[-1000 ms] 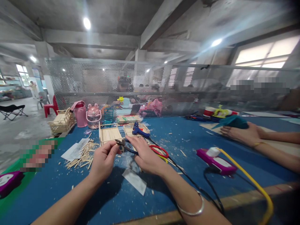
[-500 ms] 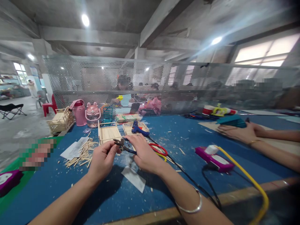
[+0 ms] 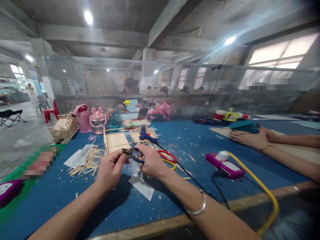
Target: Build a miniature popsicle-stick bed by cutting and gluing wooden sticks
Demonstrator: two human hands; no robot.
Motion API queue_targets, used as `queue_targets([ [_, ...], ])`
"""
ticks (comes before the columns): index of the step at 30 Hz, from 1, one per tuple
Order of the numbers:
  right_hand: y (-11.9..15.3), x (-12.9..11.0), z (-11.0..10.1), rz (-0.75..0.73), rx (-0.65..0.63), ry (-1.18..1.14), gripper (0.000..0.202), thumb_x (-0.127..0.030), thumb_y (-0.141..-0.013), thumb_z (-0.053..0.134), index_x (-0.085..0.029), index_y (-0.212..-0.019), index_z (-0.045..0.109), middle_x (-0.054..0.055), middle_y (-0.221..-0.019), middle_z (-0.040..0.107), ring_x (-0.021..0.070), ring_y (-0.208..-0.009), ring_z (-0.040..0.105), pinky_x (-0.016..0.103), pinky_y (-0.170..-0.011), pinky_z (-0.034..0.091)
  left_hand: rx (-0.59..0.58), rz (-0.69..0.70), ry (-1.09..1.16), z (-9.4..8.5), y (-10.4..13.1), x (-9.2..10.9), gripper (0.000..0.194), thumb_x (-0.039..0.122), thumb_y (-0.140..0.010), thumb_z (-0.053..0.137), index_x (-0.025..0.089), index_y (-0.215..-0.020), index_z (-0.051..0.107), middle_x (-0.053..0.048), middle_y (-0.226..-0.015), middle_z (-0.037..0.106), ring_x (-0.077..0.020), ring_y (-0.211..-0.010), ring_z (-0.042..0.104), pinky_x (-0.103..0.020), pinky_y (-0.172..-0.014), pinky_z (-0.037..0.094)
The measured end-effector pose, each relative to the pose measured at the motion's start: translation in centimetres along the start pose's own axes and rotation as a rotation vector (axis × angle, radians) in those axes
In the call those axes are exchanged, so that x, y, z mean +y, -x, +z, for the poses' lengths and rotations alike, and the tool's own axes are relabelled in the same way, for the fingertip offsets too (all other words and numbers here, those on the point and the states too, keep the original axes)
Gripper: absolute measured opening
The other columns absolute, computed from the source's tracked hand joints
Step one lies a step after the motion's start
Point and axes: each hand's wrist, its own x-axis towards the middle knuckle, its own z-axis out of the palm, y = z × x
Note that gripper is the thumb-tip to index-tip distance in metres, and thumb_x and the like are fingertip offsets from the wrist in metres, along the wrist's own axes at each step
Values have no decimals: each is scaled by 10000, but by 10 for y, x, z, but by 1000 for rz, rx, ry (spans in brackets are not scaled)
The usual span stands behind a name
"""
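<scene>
My right hand (image 3: 153,162) is wrapped around the handles of dark-jawed pliers (image 3: 137,159) with blue grips. Close to the jaws, my left hand (image 3: 110,169) is closed in a pinch; what it holds is too small and covered to make out. Behind my hands lies a small tray-like frame of wooden sticks (image 3: 117,140). A heap of short cut sticks (image 3: 90,162) is left of my left hand, beside white paper (image 3: 79,156). A blue glue gun (image 3: 147,134) rests on a second stick frame (image 3: 135,136). Another paper piece (image 3: 142,187) lies below my right hand.
Red-handled and yellow-handled tools (image 3: 168,156) lie right of my hand, near a black cable. A purple power strip (image 3: 225,166) with a yellow cord is further right. Another person's hands (image 3: 250,139) hold a teal block there. Pink bottles (image 3: 98,120) stand before a mesh partition (image 3: 100,80).
My right-hand fingers have curled further around the plier handles; earlier they were stretched more across them. My left hand keeps its pinch by the jaws. The view has shifted slightly.
</scene>
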Motion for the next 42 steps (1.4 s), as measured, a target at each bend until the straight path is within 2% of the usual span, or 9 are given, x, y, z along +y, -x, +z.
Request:
queue_targets([
  [6, 0, 1, 8, 29, 54, 96, 319, -61, -614, 461, -164, -904, 544, 71, -861, 607, 196, -804, 530, 277, -705, 409, -108, -59, 123, 3, -3, -6, 251, 368, -801, 480, 143, -744, 576, -12, -651, 587, -121, -581, 504, -211, -515, 353],
  [11, 1, 3, 14, 37, 99, 209, 334, -49, -613, 436, -152, -909, 553, 88, -853, 598, 202, -815, 514, 291, -732, 390, -17, -138, -65, 7, -2, -6, 363, 432, -811, 423, 175, -557, 456, 47, -464, 382, -96, -455, 350, -220, -452, 245],
  [17, 0, 2, 12, 76, 138, 347, 330, -46, -616, 422, -136, -897, 569, 109, -839, 605, 213, -796, 512, 296, -714, 368, -14, -159, -61, 9, 0, -4, 345, 431, -820, 408, 175, -593, 454, 54, -492, 341, -92, -477, 317, -218, -462, 235],
  [20, -1, 1, 10, 87, 81, 223, 281, -66, -631, 443, -156, -867, 566, 75, -816, 607, 183, -749, 512, 260, -665, 362, -34, -104, -70, 6, 1, -2, 309, 400, -820, 426, 172, -614, 461, 57, -509, 329, -87, -480, 305, -211, -458, 229],
  [26, -4, -1, 3, 76, -206, -239, 223, -64, -587, 459, -164, -764, 550, -20, -669, 526, 114, -615, 447, 212, -561, 327, -69, 7, -78, 2, -1, -2, 260, 314, -807, 449, 156, -611, 514, 45, -516, 375, -83, -485, 317, -204, -466, 246],
  [30, -7, -2, 1, 146, -287, -532, 179, -88, -582, 470, -157, -739, 520, -36, -632, 469, 101, -589, 424, 210, -557, 347, -93, -16, 33, 0, -3, -5, 249, 301, -821, 425, 141, -791, 614, 20, -571, 477, -97, -508, 397, -208, -486, 294],
  [35, -6, 3, 0, 142, -140, -421, 608, -23, -555, 393, -162, -1139, 482, 55, -998, 572, 179, -922, 514, 312, -839, 400, -31, -93, 151, -2, -5, -9, 328, 363, -869, 356, 144, -944, 589, 30, -565, 462, -106, -519, 417, -219, -508, 314],
  [38, -4, 6, 0, 62, -125, -264, 737, -9, -559, 401, -153, -1282, 382, 105, -1282, 447, 218, -1184, 385, 372, -1006, 287, -7, -126, 233, 0, -6, -10, 275, 379, -861, 392, 158, -950, 530, 40, -573, 479, -102, -510, 421, -217, -507, 316],
  [42, -2, 3, -1, 44, -177, -90, 748, -17, -576, 426, -128, -1311, 351, 134, -1266, 451, 241, -1192, 366, 421, -1028, 247, -20, -128, 266, 3, -6, -12, 217, 370, -860, 410, 172, -861, 499, 33, -591, 505, -101, -527, 441, -220, -527, 330],
])
